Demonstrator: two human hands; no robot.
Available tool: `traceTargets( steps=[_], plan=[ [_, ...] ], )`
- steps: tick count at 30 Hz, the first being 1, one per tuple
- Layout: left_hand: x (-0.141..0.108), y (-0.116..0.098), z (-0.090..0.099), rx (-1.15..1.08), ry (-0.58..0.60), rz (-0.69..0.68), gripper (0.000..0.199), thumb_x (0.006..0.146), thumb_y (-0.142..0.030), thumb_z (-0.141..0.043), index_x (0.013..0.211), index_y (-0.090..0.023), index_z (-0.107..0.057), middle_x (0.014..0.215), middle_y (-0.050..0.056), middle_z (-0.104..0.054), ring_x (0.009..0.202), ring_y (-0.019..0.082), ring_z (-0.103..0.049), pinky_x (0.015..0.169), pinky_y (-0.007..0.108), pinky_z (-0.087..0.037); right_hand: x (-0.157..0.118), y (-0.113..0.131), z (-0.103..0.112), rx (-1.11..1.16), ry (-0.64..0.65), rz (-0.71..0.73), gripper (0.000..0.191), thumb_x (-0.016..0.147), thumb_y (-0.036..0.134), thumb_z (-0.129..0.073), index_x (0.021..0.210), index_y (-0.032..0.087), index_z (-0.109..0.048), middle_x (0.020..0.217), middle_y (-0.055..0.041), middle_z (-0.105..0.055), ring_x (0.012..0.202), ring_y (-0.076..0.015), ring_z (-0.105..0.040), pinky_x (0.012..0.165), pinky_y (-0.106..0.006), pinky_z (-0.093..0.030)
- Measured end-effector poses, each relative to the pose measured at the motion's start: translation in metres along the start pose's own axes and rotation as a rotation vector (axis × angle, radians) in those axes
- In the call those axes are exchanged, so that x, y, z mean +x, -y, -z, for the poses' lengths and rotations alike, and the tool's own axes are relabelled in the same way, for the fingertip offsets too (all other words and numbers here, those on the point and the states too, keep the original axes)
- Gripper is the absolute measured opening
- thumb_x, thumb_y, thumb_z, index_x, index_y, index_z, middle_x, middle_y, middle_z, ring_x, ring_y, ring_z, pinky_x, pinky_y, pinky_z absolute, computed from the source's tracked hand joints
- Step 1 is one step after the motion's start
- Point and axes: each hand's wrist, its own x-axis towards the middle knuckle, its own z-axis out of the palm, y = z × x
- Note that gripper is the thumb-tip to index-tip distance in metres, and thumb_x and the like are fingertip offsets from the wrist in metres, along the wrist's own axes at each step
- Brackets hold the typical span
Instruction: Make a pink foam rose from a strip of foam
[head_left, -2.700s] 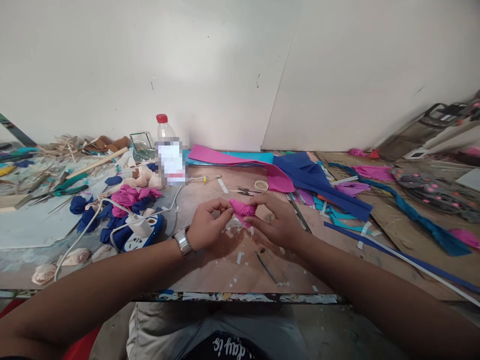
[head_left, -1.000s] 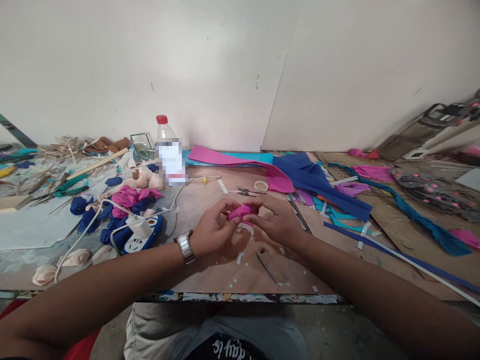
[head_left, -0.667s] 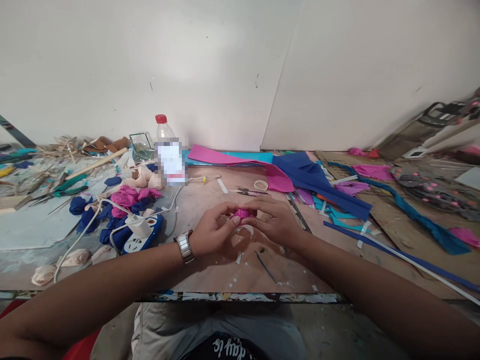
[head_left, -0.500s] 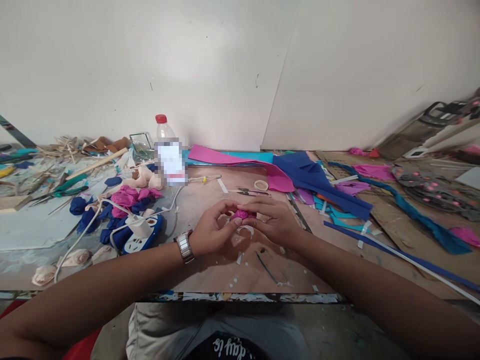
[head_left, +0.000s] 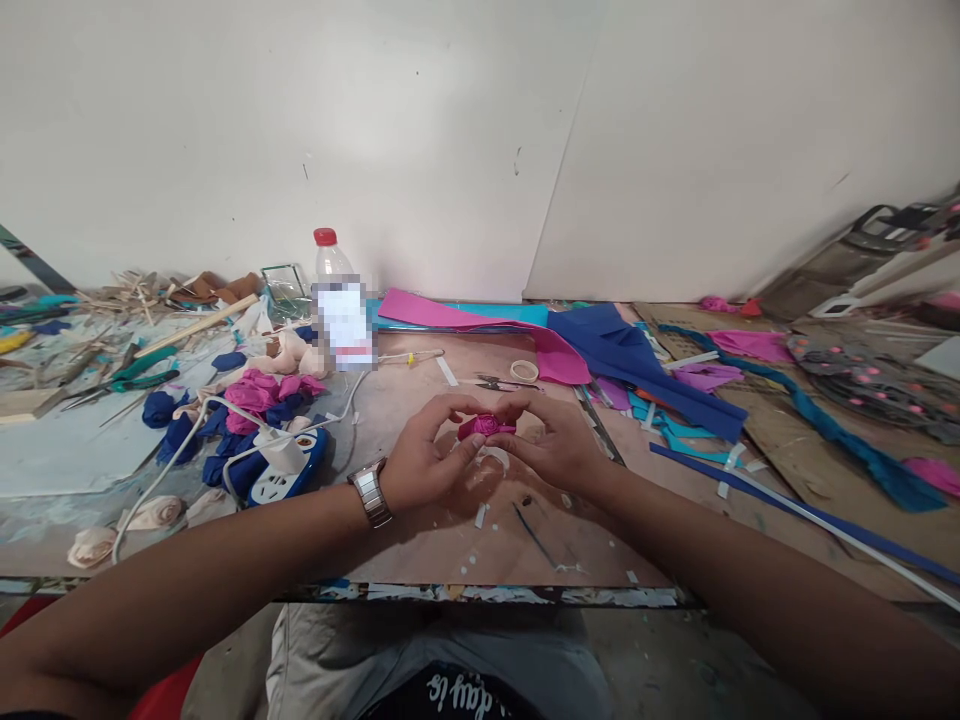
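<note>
A small magenta crepe-paper rose is held just above the table, between both hands. My left hand pinches its left side with thumb and fingers; a metal watch is on that wrist. My right hand grips the rose from the right, its thumb near the left thumb and its fingers curved over the far side. Part of the flower is hidden behind the fingers. Beyond the hands lie a roll of tape and small dark scissors.
To the left, a power strip with a white cable lies beside several pink, blue and cream paper flowers. A red-capped bottle stands behind. Pink and dark blue paper strips lie at the back; a white rod is at right.
The right hand's fingers have shifted from lying flat over the rose to an arched grip, uncovering more of the flower. The left hand keeps its hold.
</note>
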Motion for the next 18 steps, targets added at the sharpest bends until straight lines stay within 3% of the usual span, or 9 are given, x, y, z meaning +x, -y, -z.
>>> traceTargets(
  steps=[9, 18],
  plan=[
    [0.0011, -0.0025, 0.0026, 0.010, 0.019, 0.009, 0.024, 0.099, -0.030, -0.058, 0.119, -0.020, -0.067, 0.118, 0.010, -0.072, 0.110, 0.022, -0.066, 0.099, 0.038, -0.050, 0.0006, 0.0013, 0.0002, 0.035, 0.002, -0.055, 0.030, 0.087, 0.051, -0.076, 0.089, 0.021, -0.071, 0.083, -0.0031, -0.075, 0.071, -0.0167, -0.067, 0.069, -0.028, -0.053],
    [0.0011, -0.0018, 0.0004, -0.070, 0.011, 0.134, 0.021, 0.099, -0.034, -0.058, 0.111, -0.019, -0.066, 0.111, 0.009, -0.071, 0.105, 0.021, -0.066, 0.097, 0.037, -0.050, 0.0021, 0.0012, -0.0009, 0.057, 0.017, -0.105, 0.029, 0.088, 0.048, -0.075, 0.080, 0.020, -0.075, 0.076, -0.0041, -0.076, 0.069, -0.0182, -0.069, 0.066, -0.029, -0.055]
  ],
)
